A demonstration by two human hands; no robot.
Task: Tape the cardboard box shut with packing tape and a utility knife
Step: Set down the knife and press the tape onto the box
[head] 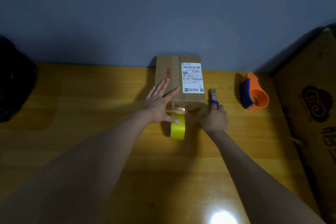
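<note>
A small brown cardboard box (173,71) with a white shipping label (192,78) lies flat on the wooden table against the wall. My left hand (160,102) rests flat on the box's near left corner, fingers spread, thumb touching a yellow tape roll (177,127) that stands on edge just in front of the box. A clear strip of tape runs from the roll up onto the box's front edge. My right hand (215,118) grips a blue-handled utility knife (213,97), blade pointing away, just right of the box's near right corner.
An orange and blue tape dispenser (253,93) sits on the table to the right. A large cardboard box (312,107) stands at the right edge. A dark object (14,78) lies at the far left. The wooden table (91,114) meets a blue-grey wall.
</note>
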